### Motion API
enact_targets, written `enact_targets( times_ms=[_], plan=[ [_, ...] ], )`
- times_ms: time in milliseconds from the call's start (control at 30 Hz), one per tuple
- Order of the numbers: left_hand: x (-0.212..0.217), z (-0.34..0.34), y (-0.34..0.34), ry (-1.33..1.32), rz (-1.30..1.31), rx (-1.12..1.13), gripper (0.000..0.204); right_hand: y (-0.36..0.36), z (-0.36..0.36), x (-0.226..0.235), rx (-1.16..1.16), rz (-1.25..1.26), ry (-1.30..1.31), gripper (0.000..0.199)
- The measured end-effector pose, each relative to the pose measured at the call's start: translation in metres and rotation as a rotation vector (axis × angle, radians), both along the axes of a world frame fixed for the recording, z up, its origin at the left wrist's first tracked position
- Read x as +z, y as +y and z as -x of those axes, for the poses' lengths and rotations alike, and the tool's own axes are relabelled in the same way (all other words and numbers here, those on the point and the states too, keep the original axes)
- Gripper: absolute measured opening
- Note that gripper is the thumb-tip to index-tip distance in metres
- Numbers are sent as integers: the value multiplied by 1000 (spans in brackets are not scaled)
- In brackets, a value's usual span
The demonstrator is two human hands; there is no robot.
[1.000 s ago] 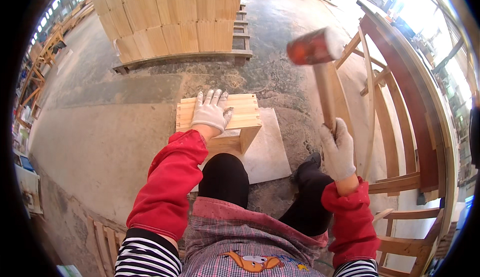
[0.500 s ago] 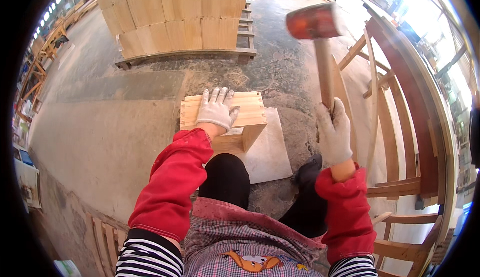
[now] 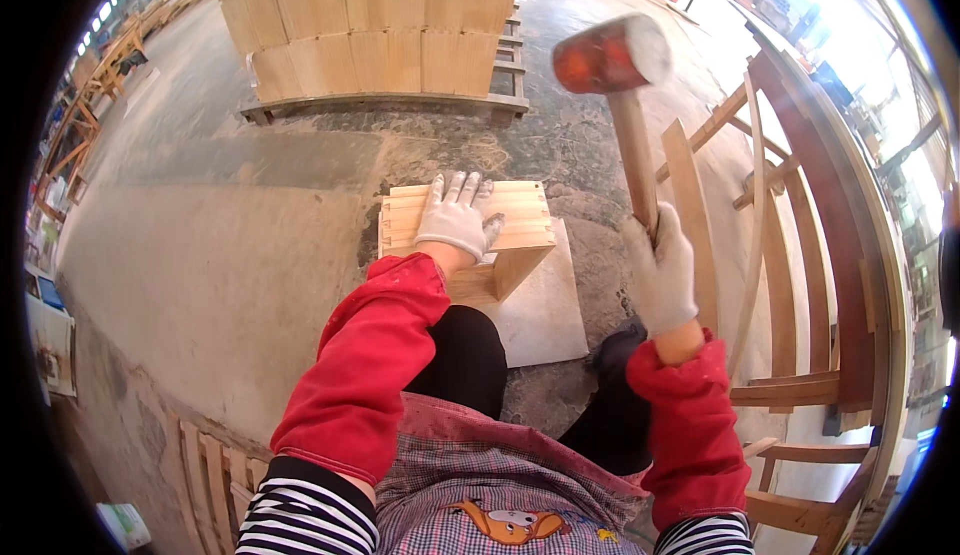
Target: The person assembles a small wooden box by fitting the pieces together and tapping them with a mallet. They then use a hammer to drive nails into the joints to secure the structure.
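Observation:
In a white glove, my left hand [image 3: 455, 217] lies flat with fingers spread on top of a pale wooden box [image 3: 522, 217]. The box has finger-jointed corners and an open side facing me; it rests on a flat light board [image 3: 545, 315] on the floor. My right hand [image 3: 662, 270], also gloved, is wrapped round the wooden handle of a mallet [image 3: 608, 55]. The mallet is raised to the right of the box and apart from it, its reddish head with a pale face pointing up and away from me.
Beyond the box, stacked pale wooden boxes [image 3: 370, 35] stand on a wooden pallet [image 3: 400, 105]. A wooden frame structure [image 3: 830, 235] with slats runs along my right. At the lower left is a slatted wooden pallet [image 3: 215, 475]. My knees flank the board.
The mallet head has swung a little left and lower, with its pale face now turned more into view. My left hand stays flat on the box; the whole view has shifted slightly.

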State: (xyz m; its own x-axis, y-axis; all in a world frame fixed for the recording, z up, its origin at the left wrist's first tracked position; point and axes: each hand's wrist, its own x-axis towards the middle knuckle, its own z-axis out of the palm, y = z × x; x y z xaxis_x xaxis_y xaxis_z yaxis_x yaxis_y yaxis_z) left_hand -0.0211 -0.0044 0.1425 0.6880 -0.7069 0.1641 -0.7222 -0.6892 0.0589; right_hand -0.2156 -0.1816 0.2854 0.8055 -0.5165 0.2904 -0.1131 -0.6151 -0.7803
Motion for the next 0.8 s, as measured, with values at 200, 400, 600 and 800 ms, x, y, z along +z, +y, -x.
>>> enact_targets(
  times_ms=[200,400,600,800],
  plan=[
    [-7,-4,-10,-7,39,-11,70,-31,7,-88,-101,226,457,34],
    [-7,0,-4,-8,51,-11,71,-13,8,-8,-7,170,235,30],
    [-8,4,-8,-34,155,-49,69,-8,3,-90,-115,296,459,32],
    [-9,4,32,-50,151,-141,72,-12,-5,-88,-99,293,698,36]
  ],
)
